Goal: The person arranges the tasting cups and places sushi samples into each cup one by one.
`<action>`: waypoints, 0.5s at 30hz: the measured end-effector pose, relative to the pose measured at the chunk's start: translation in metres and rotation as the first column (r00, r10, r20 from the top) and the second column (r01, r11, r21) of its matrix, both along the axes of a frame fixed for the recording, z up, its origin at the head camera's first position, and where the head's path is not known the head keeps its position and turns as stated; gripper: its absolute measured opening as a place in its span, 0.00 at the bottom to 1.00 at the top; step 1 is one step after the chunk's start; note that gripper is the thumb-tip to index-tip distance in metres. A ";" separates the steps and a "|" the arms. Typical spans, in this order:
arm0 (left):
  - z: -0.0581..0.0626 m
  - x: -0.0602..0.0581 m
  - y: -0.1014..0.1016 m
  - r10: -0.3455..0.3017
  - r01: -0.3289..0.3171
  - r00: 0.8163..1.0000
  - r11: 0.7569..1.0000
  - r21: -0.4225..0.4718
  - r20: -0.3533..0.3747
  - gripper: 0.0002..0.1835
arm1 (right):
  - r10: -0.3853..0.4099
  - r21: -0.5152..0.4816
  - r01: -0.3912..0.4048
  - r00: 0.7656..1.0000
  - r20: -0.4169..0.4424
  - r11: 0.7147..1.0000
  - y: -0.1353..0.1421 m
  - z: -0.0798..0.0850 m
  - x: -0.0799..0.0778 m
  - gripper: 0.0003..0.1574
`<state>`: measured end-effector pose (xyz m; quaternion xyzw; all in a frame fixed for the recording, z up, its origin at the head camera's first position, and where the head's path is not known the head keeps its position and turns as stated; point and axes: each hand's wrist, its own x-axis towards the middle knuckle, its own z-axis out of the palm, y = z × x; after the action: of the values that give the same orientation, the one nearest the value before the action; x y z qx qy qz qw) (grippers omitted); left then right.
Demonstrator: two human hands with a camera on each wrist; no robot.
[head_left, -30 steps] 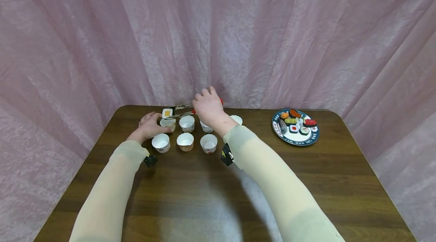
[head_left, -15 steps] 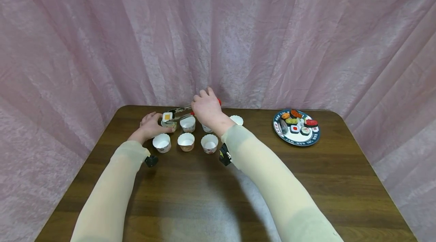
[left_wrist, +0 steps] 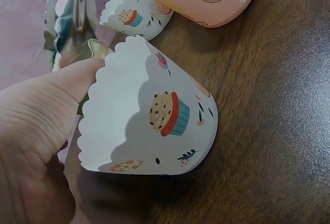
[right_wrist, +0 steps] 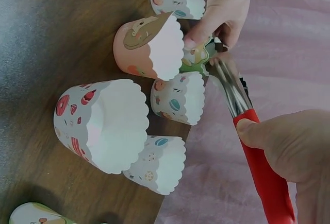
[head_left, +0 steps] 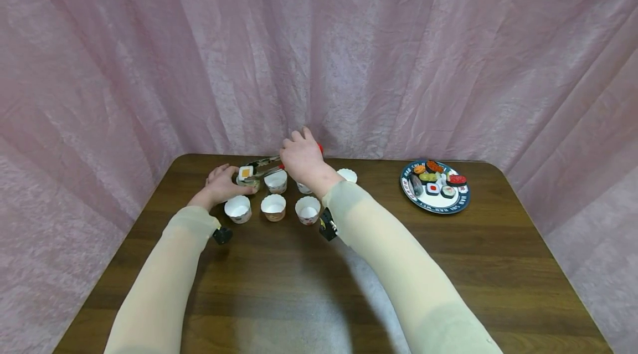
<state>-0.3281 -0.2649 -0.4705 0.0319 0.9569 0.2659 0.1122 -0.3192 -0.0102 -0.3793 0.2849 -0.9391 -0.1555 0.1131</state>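
At the back left of the table, my left hand (head_left: pixel 219 185) holds a green-patterned paper baking cup (right_wrist: pixel 195 63), its thumb at the side near the rim. My right hand (head_left: pixel 305 159) grips red-handled metal tongs (right_wrist: pixel 264 165), reaching leftward across the back row. Between the tong tips is a toy sushi roll (head_left: pixel 245 173), square and white with a yellow centre. It sits right at the mouth of the held cup, overlapping the rim in the head view. A white cup with a muffin print (left_wrist: pixel 154 116) stands just in front of my left hand.
More paper cups stand in two rows, among them a pink one (right_wrist: pixel 136 49) and a white one (head_left: pixel 307 210) in front. A blue-rimmed plate (head_left: pixel 432 209) with several toy sushi pieces lies at the right. A pink curtain (head_left: pixel 319 55) hangs behind the table.
The tongs have lowered slightly, bringing the sushi roll down to the rim of the cup. My left hand has stayed on the cup.
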 end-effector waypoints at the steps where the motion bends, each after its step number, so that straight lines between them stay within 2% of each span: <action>1: 0.000 0.000 0.000 0.001 -0.001 1.000 1.000 -0.001 0.000 0.50 | 0.000 0.003 0.000 1.000 0.001 1.000 0.000 0.001 0.001 0.14; 10: -0.001 -0.001 0.000 0.006 -0.006 1.000 1.000 -0.003 0.001 0.50 | 0.002 0.011 -0.002 0.999 0.039 1.000 0.004 0.006 0.002 0.17; 15: 0.000 -0.001 -0.001 -0.006 0.006 1.000 1.000 0.013 -0.008 0.46 | 0.002 0.005 -0.002 0.998 0.068 1.000 0.006 0.006 -0.001 0.22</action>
<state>-0.3292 -0.2660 -0.4709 0.0365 0.9555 0.2715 0.1092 -0.3201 -0.0044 -0.3730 0.2912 -0.9417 -0.1480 0.0806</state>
